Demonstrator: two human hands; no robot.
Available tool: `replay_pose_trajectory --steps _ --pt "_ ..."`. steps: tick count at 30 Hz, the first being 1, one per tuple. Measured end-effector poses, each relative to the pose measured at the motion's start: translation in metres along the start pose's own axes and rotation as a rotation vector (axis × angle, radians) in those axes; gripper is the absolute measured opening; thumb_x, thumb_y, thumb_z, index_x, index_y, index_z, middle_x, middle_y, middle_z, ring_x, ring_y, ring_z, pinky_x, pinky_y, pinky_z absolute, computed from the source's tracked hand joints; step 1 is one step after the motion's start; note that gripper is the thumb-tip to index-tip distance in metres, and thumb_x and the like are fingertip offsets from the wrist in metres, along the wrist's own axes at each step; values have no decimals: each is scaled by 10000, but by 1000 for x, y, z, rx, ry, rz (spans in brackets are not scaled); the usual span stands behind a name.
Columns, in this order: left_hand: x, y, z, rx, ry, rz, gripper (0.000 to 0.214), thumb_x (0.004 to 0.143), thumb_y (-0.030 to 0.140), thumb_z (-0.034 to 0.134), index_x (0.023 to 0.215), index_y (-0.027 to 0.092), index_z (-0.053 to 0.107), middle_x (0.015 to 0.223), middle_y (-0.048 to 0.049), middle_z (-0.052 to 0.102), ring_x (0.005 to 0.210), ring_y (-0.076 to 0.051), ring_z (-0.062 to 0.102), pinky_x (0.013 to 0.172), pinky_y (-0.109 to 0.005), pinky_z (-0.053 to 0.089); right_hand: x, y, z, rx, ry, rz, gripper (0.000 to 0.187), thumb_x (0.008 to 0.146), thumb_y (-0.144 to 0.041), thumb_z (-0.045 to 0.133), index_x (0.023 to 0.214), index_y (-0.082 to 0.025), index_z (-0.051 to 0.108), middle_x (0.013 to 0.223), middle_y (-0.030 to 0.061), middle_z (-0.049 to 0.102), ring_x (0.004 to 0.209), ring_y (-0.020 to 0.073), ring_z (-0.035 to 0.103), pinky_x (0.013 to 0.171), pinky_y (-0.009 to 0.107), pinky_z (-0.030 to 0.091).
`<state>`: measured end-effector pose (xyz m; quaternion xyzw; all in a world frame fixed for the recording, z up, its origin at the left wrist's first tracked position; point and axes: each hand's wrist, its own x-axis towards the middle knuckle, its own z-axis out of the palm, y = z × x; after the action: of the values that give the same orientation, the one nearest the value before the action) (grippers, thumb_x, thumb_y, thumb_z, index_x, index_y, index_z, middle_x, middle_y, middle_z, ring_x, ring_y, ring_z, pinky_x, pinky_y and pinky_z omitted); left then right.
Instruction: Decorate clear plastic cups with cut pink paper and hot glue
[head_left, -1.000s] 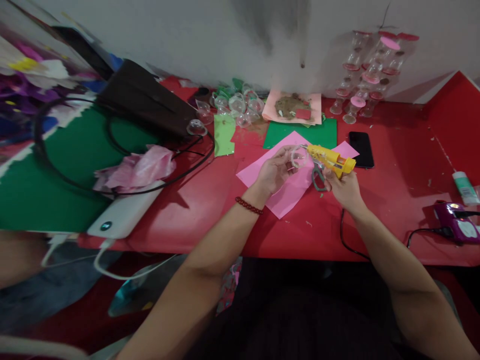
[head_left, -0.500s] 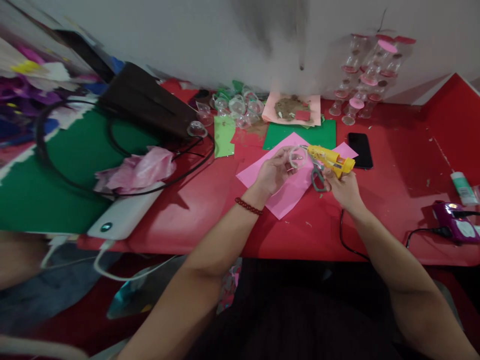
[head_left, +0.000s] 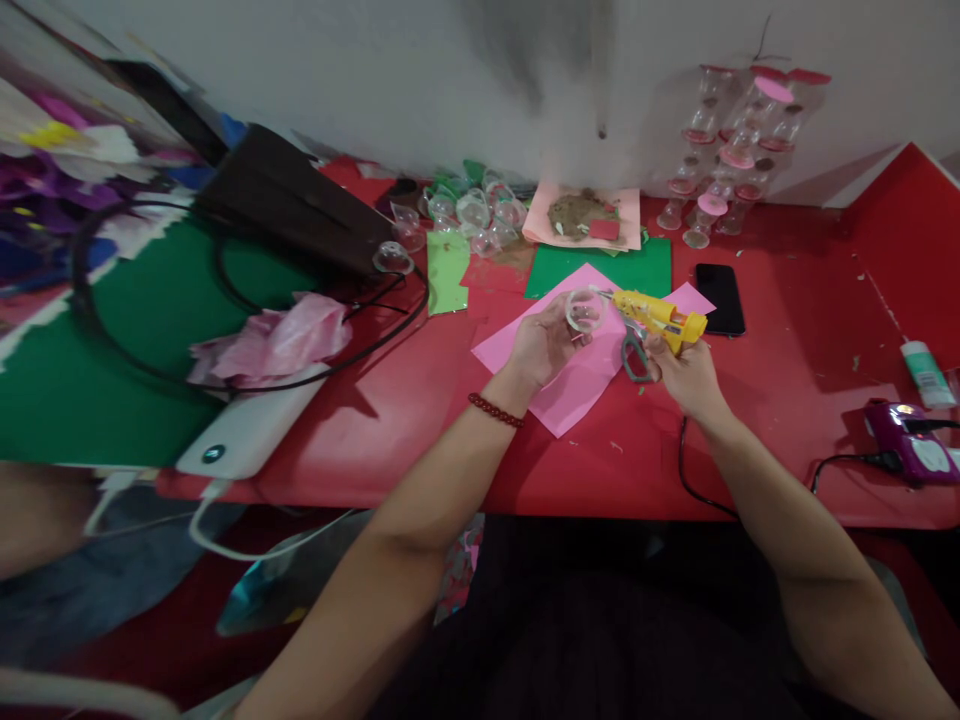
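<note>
My left hand point(head_left: 541, 343) is closed round a small clear plastic cup point(head_left: 583, 310), held above a pink paper sheet point(head_left: 577, 375). My right hand point(head_left: 684, 372) grips a yellow glue gun point(head_left: 656, 314) whose nozzle points left and touches the cup's rim. A pair of grey-handled scissors point(head_left: 635, 357) lies on the pink sheet just under the gun. A red bead bracelet point(head_left: 496, 410) circles my left wrist. The gun's black cord point(head_left: 690, 480) runs off the red table's point(head_left: 420, 420) front edge.
A black phone point(head_left: 720, 297) lies right of the gun. Green paper point(head_left: 600, 268), several clear cups point(head_left: 480, 210) and stacked cup towers point(head_left: 720, 150) stand at the back. A brown bag point(head_left: 292, 200), black cable loop, pink plastic point(head_left: 274, 340) and white power bank point(head_left: 244, 430) lie left. A purple device point(head_left: 911, 445) sits right.
The cup in my left hand has shifted a little left and up and turned, so its round opening shows more. The glue gun has followed it slightly.
</note>
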<state>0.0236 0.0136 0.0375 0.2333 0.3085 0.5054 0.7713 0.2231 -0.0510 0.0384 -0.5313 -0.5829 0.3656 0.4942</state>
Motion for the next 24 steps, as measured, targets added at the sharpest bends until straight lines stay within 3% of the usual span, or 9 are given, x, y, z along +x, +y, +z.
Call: replay_pose_trajectory --steps 6,15,24 --pt "3 1 1 -48 94 -21 212 981 240 629 808 172 729 748 -39 706 622 -130 595 604 -261 479 -1 -3 0 -13 -17 -5 646 870 -843 619 641 -248 511 454 -55 441 431 84 398 442 247 354" --pt "4 5 -2 -62 91 -1 308 1015 294 581 793 162 750 712 -45 700 583 -123 596 569 -245 500 -1 -2 0 -30 -27 19 617 865 -800 650 629 -249 502 449 -48 449 433 90 412 443 249 372" --pt "4 8 -1 -56 91 47 214 964 290 656 808 168 738 735 -32 687 590 -116 567 589 -247 493 -1 4 0 -44 -27 46 544 859 -748 666 693 -247 532 489 -48 469 452 101 426 459 262 394"
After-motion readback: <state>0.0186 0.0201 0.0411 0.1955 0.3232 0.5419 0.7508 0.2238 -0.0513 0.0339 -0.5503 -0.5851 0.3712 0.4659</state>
